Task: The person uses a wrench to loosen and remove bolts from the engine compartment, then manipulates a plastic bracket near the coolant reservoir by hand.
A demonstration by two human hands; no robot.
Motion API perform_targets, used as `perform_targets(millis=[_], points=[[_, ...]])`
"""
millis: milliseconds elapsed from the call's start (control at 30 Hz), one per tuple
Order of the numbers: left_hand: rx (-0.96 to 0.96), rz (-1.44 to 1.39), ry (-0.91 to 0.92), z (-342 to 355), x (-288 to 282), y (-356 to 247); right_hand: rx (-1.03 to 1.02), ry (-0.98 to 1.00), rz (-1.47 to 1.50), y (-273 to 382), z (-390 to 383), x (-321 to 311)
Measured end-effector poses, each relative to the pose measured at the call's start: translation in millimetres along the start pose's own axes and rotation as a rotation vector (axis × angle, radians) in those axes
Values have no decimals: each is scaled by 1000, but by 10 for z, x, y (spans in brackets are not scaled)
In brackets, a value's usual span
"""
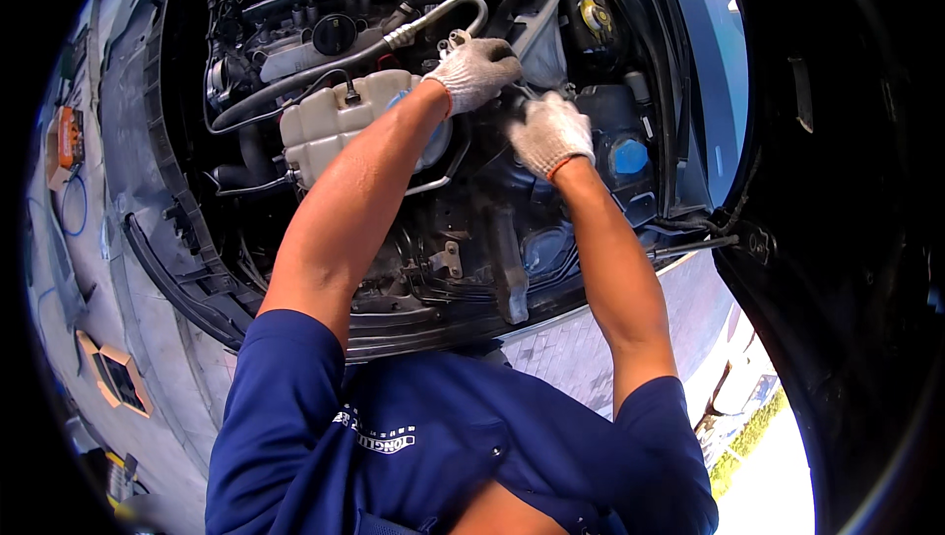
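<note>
I lean over an open engine bay with a knitted work glove on each hand. My left hand (474,72) is closed beside the end fitting of a silver metal pipe (455,5), just above the off-white plastic coolant tank (340,122). What its fingers grip is hidden under the glove. To its right and slightly nearer, my right hand (553,133) is curled into a fist, a little blurred by motion. A dark, smeared shape shows at its fingertips, too unclear to name. My left forearm covers part of the tank and its blue cap (433,144).
A black oil filler cap (335,34) sits on the engine at the far left. Right of my hands are a reservoir with a yellow cap (595,18) and a blue-capped filler (629,155). The raised hood (837,190) stands along the right. An orange box (70,137) lies far left.
</note>
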State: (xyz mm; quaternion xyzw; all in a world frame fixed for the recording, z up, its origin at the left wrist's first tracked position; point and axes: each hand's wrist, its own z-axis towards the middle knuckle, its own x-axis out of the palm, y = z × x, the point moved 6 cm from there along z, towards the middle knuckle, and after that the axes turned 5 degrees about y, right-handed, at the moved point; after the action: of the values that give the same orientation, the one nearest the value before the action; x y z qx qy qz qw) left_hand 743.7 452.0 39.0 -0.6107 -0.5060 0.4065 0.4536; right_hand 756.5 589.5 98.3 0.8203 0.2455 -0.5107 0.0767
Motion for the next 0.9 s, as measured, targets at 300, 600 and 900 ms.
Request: perform_targets(millis=[300,600,900], points=[[-8,-32,12,-7,-42,23,-162,102,319,180,-84,-44],[24,-38,4,40,-40,83,-252,65,314,288,-160,-16],[72,28,-21,27,-80,126,-287,97,445,561,-367,-95]])
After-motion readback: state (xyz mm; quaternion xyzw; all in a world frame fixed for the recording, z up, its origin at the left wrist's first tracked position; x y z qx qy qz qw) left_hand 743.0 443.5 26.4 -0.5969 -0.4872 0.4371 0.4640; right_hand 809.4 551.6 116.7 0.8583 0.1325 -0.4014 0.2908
